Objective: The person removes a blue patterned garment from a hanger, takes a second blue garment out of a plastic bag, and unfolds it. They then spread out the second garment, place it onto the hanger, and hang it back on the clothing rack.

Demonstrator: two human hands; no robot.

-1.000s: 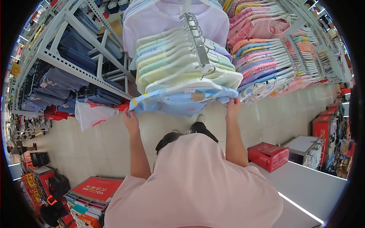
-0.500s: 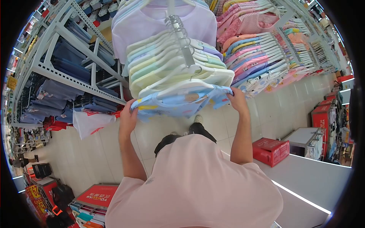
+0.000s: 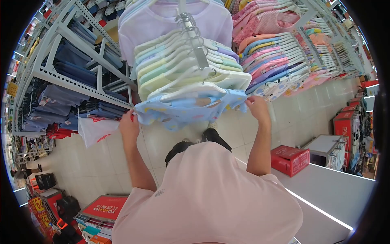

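A light blue patterned shirt hangs on a white hanger at the front end of the rack's metal arm. My left hand pinches the shirt's sleeve edge at the left. At the right, my right hand has its fingers closed on the other sleeve's edge. The shirt is spread between both hands. Behind it hang several pale yellow and green shirts on white hangers, with a lilac shirt facing forward further back.
A grey metal rack with folded dark clothes stands at the left, a white bag below it. More hanging clothes are at the upper right. A red box sits on a grey surface at the lower right.
My left hand has moved left and slightly down, drawing the sleeve outward. The shirt's front is now more spread out and hangs a little lower.
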